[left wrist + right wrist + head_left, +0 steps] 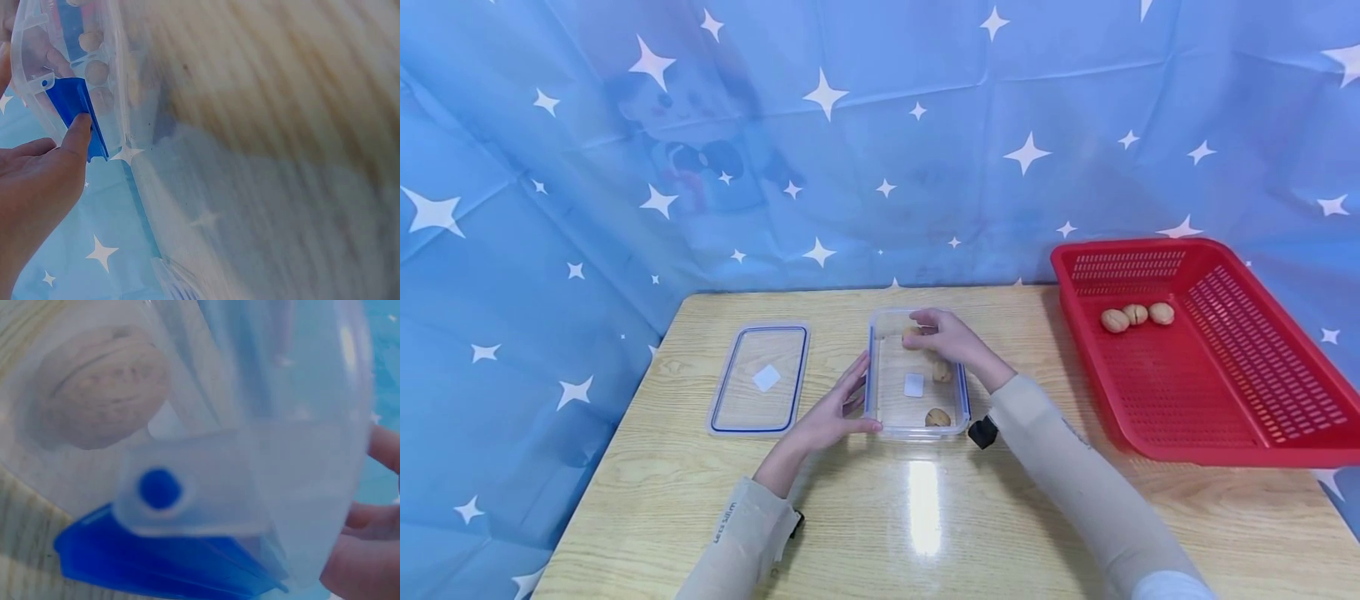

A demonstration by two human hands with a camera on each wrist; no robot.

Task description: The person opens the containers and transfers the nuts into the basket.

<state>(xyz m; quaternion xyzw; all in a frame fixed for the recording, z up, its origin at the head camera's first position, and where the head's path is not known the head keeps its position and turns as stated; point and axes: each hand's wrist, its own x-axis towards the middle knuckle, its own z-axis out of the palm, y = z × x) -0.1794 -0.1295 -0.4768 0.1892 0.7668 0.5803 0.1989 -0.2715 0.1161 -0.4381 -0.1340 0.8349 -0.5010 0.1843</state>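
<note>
A clear plastic food container (892, 417) with blue side latches stands in the middle of the table. Its left side is touched by my left hand (820, 423), fingers extended along the wall and thumb at the near corner; in the left wrist view the thumb rests on a blue latch (70, 100). Inside the far part of the container, my right hand (953, 340) pinches a walnut (910, 332) between thumb and fingers. Another walnut (942, 372) lies by the right wall, and one more walnut (937, 417) sits in the near right corner, large in the right wrist view.
Left of the container lies its clear lid (748, 404) with a blue seal. A red plastic basket (1187, 392) at the right holds three walnuts (1136, 314) near its far end. Behind the wooden table (670, 475) hangs a blue star-patterned cloth (880, 150).
</note>
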